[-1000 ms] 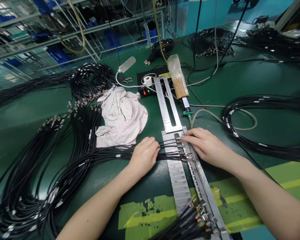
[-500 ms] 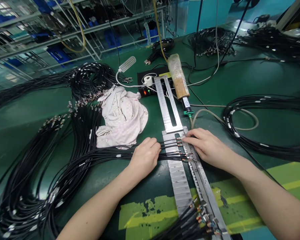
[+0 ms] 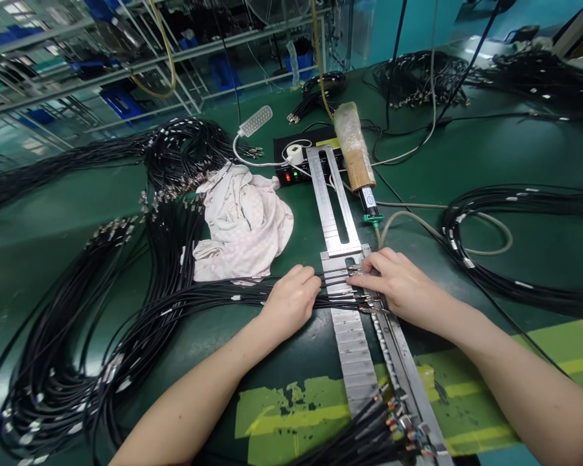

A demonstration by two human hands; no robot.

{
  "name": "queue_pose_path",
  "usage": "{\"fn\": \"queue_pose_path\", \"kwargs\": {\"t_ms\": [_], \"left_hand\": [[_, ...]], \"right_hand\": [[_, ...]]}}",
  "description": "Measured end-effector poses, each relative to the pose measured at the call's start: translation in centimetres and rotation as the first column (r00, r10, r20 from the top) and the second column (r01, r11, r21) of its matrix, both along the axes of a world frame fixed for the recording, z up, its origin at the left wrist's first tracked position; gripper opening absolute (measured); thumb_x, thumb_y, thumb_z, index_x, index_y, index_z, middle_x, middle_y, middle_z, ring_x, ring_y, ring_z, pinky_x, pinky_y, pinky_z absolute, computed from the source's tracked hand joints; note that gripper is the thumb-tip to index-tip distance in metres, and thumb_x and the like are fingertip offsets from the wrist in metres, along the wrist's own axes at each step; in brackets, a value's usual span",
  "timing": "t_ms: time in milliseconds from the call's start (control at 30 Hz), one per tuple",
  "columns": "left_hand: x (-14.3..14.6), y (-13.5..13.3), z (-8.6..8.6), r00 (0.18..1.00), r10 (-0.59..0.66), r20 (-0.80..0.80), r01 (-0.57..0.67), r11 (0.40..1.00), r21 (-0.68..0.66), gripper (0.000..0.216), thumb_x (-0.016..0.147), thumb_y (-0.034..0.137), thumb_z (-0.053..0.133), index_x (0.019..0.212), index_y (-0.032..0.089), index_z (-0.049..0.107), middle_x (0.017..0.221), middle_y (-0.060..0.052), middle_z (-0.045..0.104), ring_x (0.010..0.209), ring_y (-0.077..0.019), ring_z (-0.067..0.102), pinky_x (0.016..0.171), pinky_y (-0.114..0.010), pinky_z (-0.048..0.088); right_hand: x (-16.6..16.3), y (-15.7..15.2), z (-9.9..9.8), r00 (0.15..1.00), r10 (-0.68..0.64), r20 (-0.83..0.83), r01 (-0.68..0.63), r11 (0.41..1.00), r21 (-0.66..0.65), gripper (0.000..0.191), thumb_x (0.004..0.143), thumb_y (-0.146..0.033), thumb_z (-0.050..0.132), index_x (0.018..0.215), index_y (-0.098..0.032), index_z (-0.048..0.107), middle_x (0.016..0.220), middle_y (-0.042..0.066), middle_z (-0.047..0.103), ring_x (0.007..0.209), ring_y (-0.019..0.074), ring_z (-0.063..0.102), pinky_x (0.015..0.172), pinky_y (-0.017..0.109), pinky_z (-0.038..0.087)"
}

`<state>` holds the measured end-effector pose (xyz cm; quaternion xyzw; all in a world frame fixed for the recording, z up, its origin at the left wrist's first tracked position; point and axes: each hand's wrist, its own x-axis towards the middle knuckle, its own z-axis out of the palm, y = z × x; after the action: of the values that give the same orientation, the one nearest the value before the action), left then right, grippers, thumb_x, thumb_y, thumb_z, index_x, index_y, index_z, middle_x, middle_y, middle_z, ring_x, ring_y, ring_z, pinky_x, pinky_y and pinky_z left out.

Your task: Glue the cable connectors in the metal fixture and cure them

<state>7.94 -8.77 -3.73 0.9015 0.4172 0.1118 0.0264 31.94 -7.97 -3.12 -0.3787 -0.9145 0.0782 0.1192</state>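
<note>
Two hands work at the metal jig [image 3: 352, 343], a long slotted strip running from 12 o'clock toward 5 o'clock across the green bench [image 3: 466, 168]. Left hand [image 3: 291, 301] lies palm down, fingers loosely curled, pressing on a bundle of black cables [image 3: 214, 299] just at 9 o'clock of the jig. Right hand [image 3: 401, 285] lies palm down at 3 o'clock of the jig, fingers nearly straight and close together, fingertips [image 3: 357, 279] resting on the cable ends [image 3: 354, 294] that lie across the jig. Neither hand shows a closed grip; both press flat.

The cables fan out from the left hand toward 9 o'clock and 7 o'clock into large loose loops. A crumpled white cloth [image 3: 245, 223] sits at 11 o'clock of the left hand. A wrapped hand tool [image 3: 354, 152] lies at 12 o'clock of the right hand, beside the jig's upper section. A black control box [image 3: 301, 158] with small lit lamps sits at the jig's far end.

Concealment: the left palm covers the part of the bundle beneath it. A second cable group [image 3: 369, 430] at 6 o'clock is cut off by the lower frame edge. Connector detail at the jig is too small to resolve.
</note>
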Motion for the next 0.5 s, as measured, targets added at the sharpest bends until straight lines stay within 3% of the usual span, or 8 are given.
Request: {"fn": "queue_pose_path", "kwargs": {"t_ms": [200,333,500], "left_hand": [[-0.5,0.2,0.0,0.998,-0.050,-0.038,0.048,0.998,-0.035,0.033,0.089,0.007,0.038,0.111,0.021,0.059,0.079,-0.004,0.053,0.074,-0.0174,0.044,0.065,-0.029,0.038],[-0.8,0.0,1.2,0.975,-0.102,-0.200,0.105,0.994,0.005,0.036,0.087,0.007,0.040,0.114,0.024,0.058,0.091,-0.006,0.055,0.082,-0.0209,0.043,0.063,-0.033,0.033],[-0.2,-0.9,2.1,0.959,-0.037,-0.283,0.048,0.998,0.031,0.039,0.086,0.007,0.042,0.120,0.024,0.055,0.096,-0.007,0.055,0.084,-0.0223,0.042,0.062,-0.034,0.029]], "right_hand": [[-0.7,0.1,-0.1,0.999,0.010,0.053,-0.012,0.999,0.042,0.047,0.073,0.002,0.051,0.108,-0.027,0.065,0.089,0.007,0.053,0.084,0.0189,0.041,0.066,0.028,0.029],[-1.3,0.1,0.3,0.998,-0.020,0.058,0.018,1.000,0.023,0.041,0.071,0.001,0.054,0.099,-0.026,0.069,0.085,0.006,0.054,0.080,0.0176,0.040,0.063,0.027,0.026],[-2.0,0.1,0.6,0.994,-0.036,0.104,0.032,0.998,0.045,0.039,0.071,0.002,0.054,0.095,-0.025,0.070,0.086,0.007,0.055,0.082,0.0193,0.042,0.062,0.028,0.026]]}}
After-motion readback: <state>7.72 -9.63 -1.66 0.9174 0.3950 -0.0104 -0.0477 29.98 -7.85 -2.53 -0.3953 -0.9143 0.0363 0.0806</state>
